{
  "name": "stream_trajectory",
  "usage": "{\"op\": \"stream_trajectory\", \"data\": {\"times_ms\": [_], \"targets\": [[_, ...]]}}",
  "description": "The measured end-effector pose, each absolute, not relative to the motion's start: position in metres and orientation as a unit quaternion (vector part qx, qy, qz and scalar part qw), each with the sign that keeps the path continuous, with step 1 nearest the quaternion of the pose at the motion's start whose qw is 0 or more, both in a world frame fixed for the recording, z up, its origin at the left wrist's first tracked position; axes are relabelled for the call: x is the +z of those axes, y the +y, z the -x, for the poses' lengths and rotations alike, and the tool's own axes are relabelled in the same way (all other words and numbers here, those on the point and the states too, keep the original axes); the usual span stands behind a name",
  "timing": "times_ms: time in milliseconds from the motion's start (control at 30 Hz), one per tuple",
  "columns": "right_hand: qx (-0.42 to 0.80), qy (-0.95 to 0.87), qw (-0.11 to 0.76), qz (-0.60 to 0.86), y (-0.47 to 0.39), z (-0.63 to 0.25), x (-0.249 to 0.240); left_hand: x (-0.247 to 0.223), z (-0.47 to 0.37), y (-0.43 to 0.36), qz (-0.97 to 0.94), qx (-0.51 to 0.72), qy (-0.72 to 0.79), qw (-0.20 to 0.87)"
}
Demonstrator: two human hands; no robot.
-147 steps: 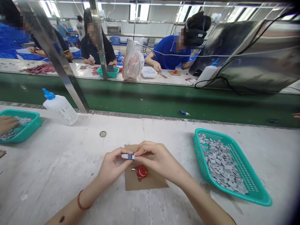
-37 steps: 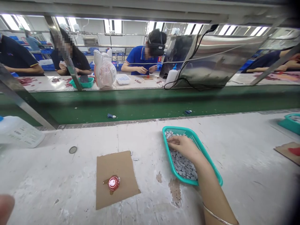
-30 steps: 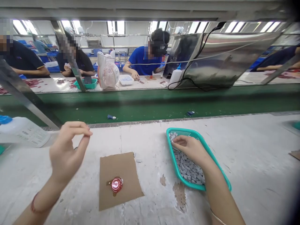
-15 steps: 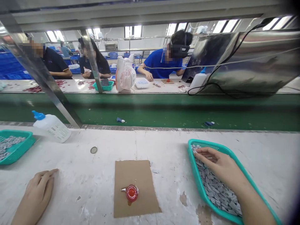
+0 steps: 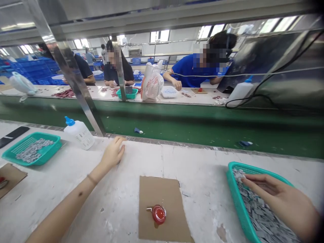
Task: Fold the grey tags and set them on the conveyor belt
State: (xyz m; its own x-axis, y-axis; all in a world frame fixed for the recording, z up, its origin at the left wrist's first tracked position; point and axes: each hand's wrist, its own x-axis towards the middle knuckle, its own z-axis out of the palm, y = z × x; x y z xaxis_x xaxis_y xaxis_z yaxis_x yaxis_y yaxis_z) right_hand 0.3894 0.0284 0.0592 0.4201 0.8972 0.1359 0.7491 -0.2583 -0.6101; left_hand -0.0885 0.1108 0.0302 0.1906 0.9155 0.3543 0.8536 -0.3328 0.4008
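My left hand (image 5: 113, 152) reaches forward over the white table near its far edge. Its fingers are stretched out and nothing shows in them. Part of a small dark round thing (image 5: 118, 162) peeks out beneath its palm. On the right, my right hand (image 5: 278, 195) is in a green basket (image 5: 234, 199) full of small grey strips (image 5: 265, 216). Thumb and forefinger are pinched at a small grey piece (image 5: 240, 174) by the basket's far left corner. Between the hands, a round red glossy thing (image 5: 159, 214) with a short metal stub lies on brown cardboard (image 5: 162, 189).
A white bottle with a blue cap (image 5: 79, 135) stands left of my left hand. Farther left are another green basket (image 5: 57, 146), a black flat object (image 5: 14, 136) and a second cardboard piece (image 5: 15, 179). Beyond the green belt (image 5: 172, 125), several people work at another table.
My left hand has moved forward and right, from the near left to the small round thing by the far edge. My right hand stays in the basket. The view has turned left.
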Motion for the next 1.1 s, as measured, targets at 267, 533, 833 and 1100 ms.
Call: {"op": "stream_trajectory", "data": {"times_ms": [267, 533, 833, 1100], "targets": [[0.18, -0.47, 0.4, 0.766, 0.011, -0.367, 0.076, 0.025, 0.044, 0.22, -0.758, 0.266, 0.577, 0.148], [0.318, -0.694, 0.331, 0.554, -0.017, -0.264, 0.084, 0.047, 0.053, 0.168, -0.604, 0.399, 0.612, 0.318], [0.382, -0.775, 0.265, 0.427, -0.036, -0.198, 0.052, 0.058, 0.051, -0.015, -0.312, 0.389, 0.525, 0.69], [0.356, -0.798, 0.24, 0.424, -0.037, -0.192, 0.049, 0.035, 0.047, -0.09, -0.358, 0.387, 0.582, 0.62]]}}
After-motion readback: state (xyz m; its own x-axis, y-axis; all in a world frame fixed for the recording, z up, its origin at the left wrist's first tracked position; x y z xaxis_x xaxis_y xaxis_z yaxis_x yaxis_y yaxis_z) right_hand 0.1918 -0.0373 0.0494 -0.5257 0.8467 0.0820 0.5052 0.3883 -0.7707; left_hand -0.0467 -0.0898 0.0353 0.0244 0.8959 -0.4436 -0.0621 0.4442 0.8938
